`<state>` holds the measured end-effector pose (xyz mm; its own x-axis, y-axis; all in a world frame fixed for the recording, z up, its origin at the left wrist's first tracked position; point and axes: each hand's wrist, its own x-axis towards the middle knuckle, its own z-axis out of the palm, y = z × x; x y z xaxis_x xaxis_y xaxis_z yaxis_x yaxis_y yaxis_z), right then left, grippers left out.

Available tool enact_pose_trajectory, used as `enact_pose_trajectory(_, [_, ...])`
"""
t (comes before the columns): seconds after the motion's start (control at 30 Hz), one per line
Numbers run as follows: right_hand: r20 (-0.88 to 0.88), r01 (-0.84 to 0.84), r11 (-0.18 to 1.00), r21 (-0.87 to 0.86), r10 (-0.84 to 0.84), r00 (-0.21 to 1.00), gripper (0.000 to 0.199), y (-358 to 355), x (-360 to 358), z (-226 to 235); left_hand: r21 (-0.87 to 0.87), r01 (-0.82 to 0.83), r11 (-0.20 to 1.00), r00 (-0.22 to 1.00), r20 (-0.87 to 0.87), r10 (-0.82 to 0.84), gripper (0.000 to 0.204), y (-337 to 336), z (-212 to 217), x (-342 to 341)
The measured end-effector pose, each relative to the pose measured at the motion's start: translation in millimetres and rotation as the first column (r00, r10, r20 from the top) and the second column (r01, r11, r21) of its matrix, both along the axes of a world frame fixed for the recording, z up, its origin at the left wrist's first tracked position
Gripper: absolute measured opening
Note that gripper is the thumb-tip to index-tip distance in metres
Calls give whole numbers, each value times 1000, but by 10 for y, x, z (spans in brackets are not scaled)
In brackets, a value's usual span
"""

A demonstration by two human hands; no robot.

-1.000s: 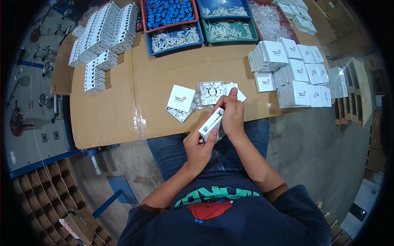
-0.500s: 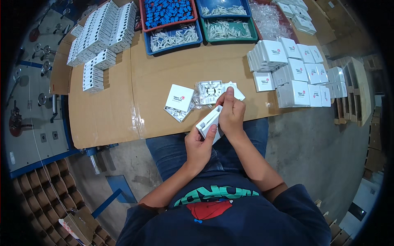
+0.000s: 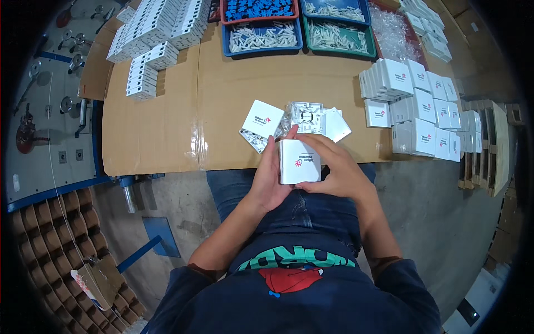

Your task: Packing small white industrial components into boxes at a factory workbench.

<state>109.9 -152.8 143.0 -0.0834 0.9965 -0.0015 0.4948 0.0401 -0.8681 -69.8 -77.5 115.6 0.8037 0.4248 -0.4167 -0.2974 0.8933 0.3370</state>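
Note:
Between my two hands, just off the near table edge, is a white square plastic box (image 3: 300,162) with a small red mark, its flat printed face up. My left hand (image 3: 266,181) lies along its left side, palm and fingers against it. Around the right side, my right hand (image 3: 340,170) grips it with thumb below and fingers over the top edge. Beyond the hands on the cardboard lies a printed white cover (image 3: 263,118), resting on a white base part (image 3: 250,139). Beside it are an open white base (image 3: 307,115) with moulded inner parts and a plain white plate (image 3: 337,126).
Bins of blue pieces (image 3: 258,9) and thin white pieces (image 3: 262,37) line the far side. A red bin holds clear plastic bags (image 3: 395,34). White boxes are stacked at the right (image 3: 423,106) and far left (image 3: 147,28) of the cardboard-covered table (image 3: 150,136).
The white box has turned from a tilted, edge-on pose to printed face up. My right hand has come down from above it to its right side. The view has shifted slightly.

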Motion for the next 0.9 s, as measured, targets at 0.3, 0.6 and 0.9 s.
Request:
enact_pose_trajectory(0.3, [-126, 82, 988, 133, -66, 990, 93, -21, 130, -125, 29, 2, 1000, 983, -182, 3, 64, -37, 17, 50])
enact_pose_trajectory(0.6, [-117, 21, 992, 126, -6, 993, 95, -7, -15, -187, 121, -14, 993, 965, -257, 45, 67, -88, 2, 43])
enact_pose_trajectory(0.9, [-138, 46, 993, 109, -30, 990, 94, 3, -40, -213, 182, 1, 983, 965, -259, 47, 70, -100, 37, 51])
